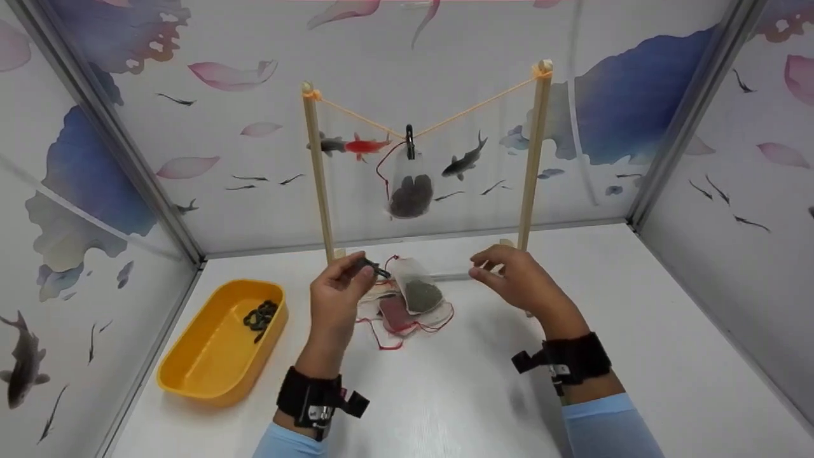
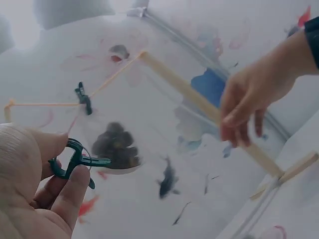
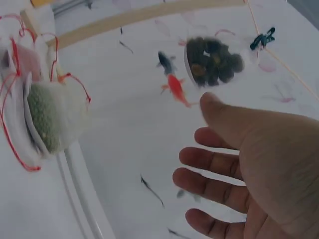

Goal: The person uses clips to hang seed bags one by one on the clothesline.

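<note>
My left hand [image 1: 335, 289] pinches a dark green plastic clip [image 2: 75, 159] between thumb and fingers. Opposite it, my right hand [image 1: 512, 273] holds nothing, its fingers loosely bent apart from the thumb. Between the hands, on the table, lie several mesh drawstring bags; the top one is a bag of green grains [image 1: 422, 296], over a bag with reddish contents [image 1: 395, 313]. Beyond them, a mesh bag of dark round pieces [image 1: 411, 196] hangs from an orange cord [image 1: 474, 113], held by another dark green clip [image 1: 409, 141].
Two wooden posts, left [image 1: 316, 165] and right [image 1: 535, 165], carry the cord. A yellow tub [image 1: 197, 356] on the left of the white table [image 1: 432, 407] holds several dark clips [image 1: 259, 317] at its right end. Panels printed with fish enclose the table.
</note>
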### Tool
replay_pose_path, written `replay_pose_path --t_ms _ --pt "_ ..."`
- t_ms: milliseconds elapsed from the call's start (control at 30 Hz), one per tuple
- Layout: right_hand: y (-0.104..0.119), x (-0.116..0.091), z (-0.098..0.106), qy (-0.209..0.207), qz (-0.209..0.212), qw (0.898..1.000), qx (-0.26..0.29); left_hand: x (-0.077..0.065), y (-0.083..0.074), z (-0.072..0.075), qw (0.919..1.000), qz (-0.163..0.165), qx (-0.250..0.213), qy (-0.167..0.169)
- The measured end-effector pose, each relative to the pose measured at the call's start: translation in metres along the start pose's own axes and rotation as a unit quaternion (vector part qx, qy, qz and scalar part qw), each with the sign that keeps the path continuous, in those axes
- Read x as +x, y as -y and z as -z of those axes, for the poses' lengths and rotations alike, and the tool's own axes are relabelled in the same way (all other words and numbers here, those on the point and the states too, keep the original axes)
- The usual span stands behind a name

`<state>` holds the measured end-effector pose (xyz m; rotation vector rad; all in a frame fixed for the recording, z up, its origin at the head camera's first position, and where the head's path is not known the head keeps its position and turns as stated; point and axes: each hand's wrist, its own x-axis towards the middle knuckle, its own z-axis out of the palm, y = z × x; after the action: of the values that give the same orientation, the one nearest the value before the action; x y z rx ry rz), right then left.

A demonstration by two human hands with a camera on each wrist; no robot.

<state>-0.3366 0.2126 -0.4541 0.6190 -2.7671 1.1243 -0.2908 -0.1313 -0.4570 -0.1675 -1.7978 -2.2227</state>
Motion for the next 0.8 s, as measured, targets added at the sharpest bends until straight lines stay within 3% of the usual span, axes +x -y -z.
replay_pose_path --t_ms 167,300,433,633,800 --pt "0.026 -0.001 -0.019 0.012 0.109 0.994 -0.006 -0.005 0.023 -0.022 0.9955 0.054 -0.054 0.056" --pt "0.038 -0.002 -0.034 0.043 0.151 0.987 -0.015 -0.010 0.037 -0.030 0.9902 0.102 -0.057 0.077" --pt "0.039 -0.001 -0.046 0.067 0.157 0.985 -0.006 -0.015 0.043 -0.035 0.9854 0.124 -0.059 0.101" --pt "0.037 -0.001 -0.050 0.049 0.160 0.986 0.017 -0.018 0.044 -0.037 0.9798 0.123 -0.092 0.128" --pt "0.038 0.000 -0.050 0.044 0.140 0.986 0.078 -0.019 0.043 -0.037 0.9789 0.127 -0.087 0.135"
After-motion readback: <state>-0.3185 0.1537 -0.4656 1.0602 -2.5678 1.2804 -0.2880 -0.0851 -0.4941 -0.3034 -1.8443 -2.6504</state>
